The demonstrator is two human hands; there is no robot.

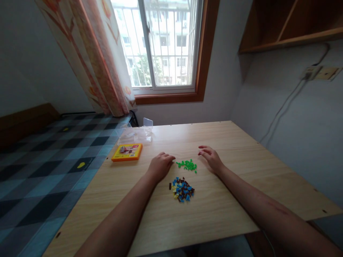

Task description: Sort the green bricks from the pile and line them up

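Observation:
A small heap of bright green toy building bricks [189,165] lies on the wooden table between my two hands. My left hand [160,166] rests at the left of this heap, its fingers loosely stretched toward the green pieces and nothing visible in them. On the other side is my right hand [211,160], fingers apart and slightly bent, holding nothing that I can see. Nearer to me sits a mixed heap of blue, brown and pale yellow bricks [183,190], untouched by either hand.
An orange and yellow flat box [127,152] lies at the table's left edge. Behind it stands a clear plastic container [136,135]. A checkered bed [53,160] adjoins the left side of the table [227,217]. A cable [281,109] hangs along the right wall.

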